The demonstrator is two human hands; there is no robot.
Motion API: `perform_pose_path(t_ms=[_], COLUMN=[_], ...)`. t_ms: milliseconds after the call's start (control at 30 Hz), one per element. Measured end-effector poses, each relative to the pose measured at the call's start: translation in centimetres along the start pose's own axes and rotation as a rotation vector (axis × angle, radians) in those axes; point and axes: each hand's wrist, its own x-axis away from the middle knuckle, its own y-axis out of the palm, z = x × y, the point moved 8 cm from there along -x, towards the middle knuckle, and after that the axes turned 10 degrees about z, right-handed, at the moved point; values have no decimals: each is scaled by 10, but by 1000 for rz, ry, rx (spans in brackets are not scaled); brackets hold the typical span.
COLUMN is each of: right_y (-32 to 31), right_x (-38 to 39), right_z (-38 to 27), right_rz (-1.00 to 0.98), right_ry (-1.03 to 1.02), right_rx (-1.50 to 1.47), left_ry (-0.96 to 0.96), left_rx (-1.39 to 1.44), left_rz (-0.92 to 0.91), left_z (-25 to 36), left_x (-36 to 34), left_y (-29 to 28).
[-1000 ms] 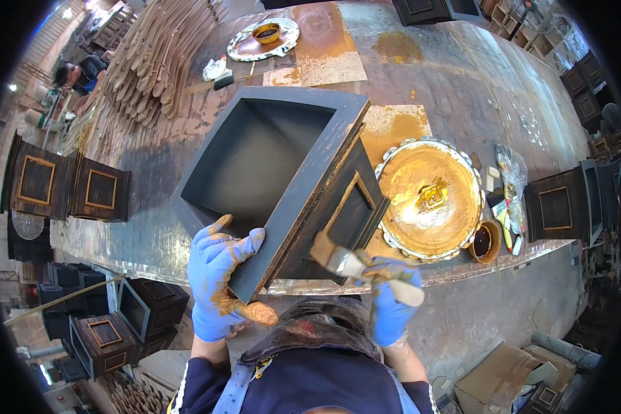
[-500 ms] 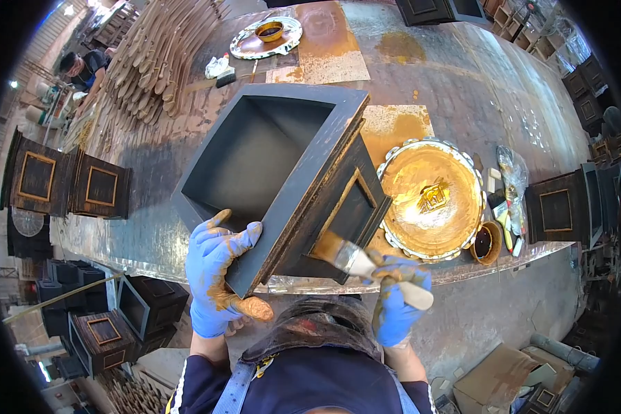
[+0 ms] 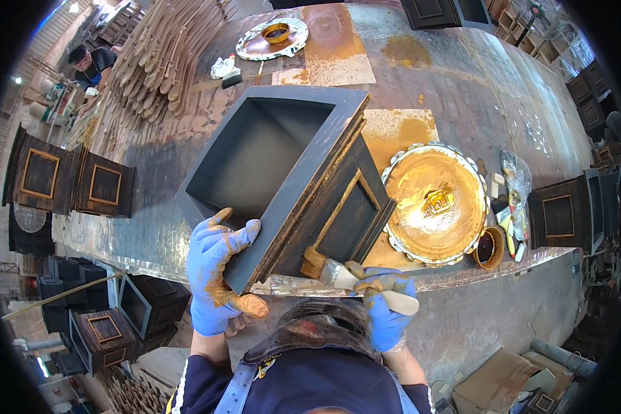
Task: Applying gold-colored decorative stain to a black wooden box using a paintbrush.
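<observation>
A black, open-topped square wooden box [image 3: 307, 172] leans tilted on the table's near edge, its hollow facing up and left. My left hand [image 3: 221, 269], in a stained blue glove, grips the near corner of its rim, thumb outside and fingers over the inner edge. In my right hand [image 3: 388, 303], also gloved, is a flat paintbrush [image 3: 338, 274] with a pale handle. Its brown-stained bristles touch the lower corner of the gold-brown frame moulding [image 3: 336, 210] on the box's side panel.
Right of the box lies a round tray [image 3: 407, 193] smeared with gold-brown paint, beside a cup [image 3: 488, 252] of dark liquid. More black boxes [image 3: 103, 190] stand around the table. Curved wooden pieces [image 3: 162, 62] are piled far left, near another person [image 3: 93, 65].
My right hand has drawn the paintbrush left and down, from along the panel's lower edge to the frame moulding's lower corner. My left hand keeps its grip on the box.
</observation>
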Motion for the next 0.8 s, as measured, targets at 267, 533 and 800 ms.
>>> perform_pose_path(t_ms=[267,533,800], right_y=[3,-3,-10], right_x=[-6,-38,-61], right_z=[3,33,24], right_rz=[-96,49,157], right_ry=[-129,157,117], right_rx=[124,-303,-327], left_ry=[17,-14,-25], left_rx=[32,37,20], left_rz=[14,27,35], left_z=[1,-2,-4], left_x=[-1,-4,-4], left_y=[-1,-3,-3])
